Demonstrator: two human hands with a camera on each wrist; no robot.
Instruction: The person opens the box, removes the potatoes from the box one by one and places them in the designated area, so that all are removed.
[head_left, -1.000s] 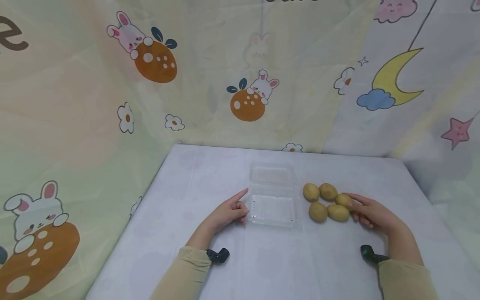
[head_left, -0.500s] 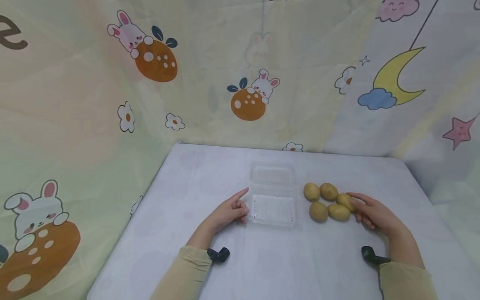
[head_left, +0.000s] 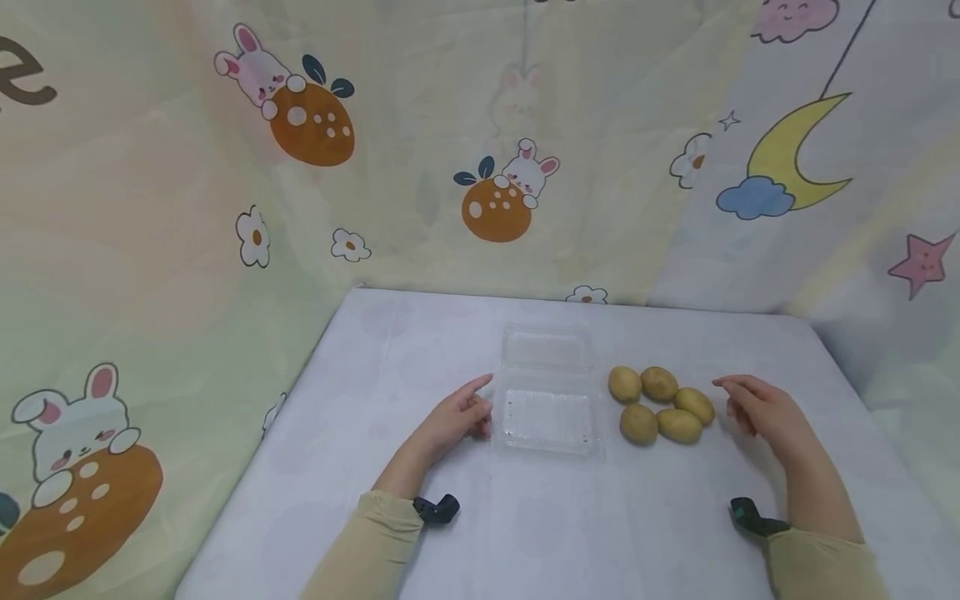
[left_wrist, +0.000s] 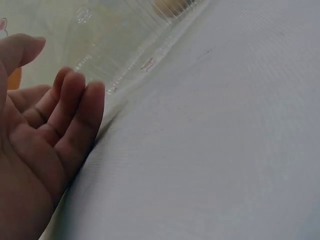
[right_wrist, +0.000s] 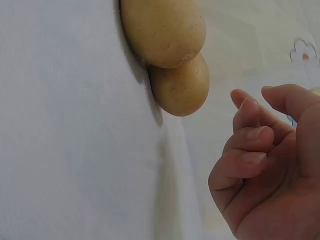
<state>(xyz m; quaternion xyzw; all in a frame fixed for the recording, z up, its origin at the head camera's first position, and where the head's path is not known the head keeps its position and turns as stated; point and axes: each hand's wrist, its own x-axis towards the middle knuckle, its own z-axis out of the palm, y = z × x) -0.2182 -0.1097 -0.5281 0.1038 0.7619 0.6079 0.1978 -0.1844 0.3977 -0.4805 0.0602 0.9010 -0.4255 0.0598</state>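
A clear plastic clamshell box (head_left: 549, 422) lies unfolded on the table, its lid (head_left: 546, 348) on the far side. At its left edge is my left hand (head_left: 448, 423), holding nothing, with the index finger stretched forward and the others loosely bent. Several potatoes sit in a cluster right of the box. My right hand (head_left: 767, 417) is just right of the rightmost potato (head_left: 694, 406), apart from it and holding nothing. In the right wrist view its fingers curl loosely, with a gap between them and two potatoes, the larger-looking one (right_wrist: 164, 31) partly covering another (right_wrist: 182, 91).
A white cloth covers the table (head_left: 585, 525). Behind and beside it hangs a printed curtain (head_left: 420, 150) with rabbits, flowers and a moon. Each wrist carries a small black camera, such as the left one (head_left: 437, 510).
My right hand has let go of the rightmost potato and drawn back to the right. The potatoes and the box keep their places; my left hand has barely shifted.
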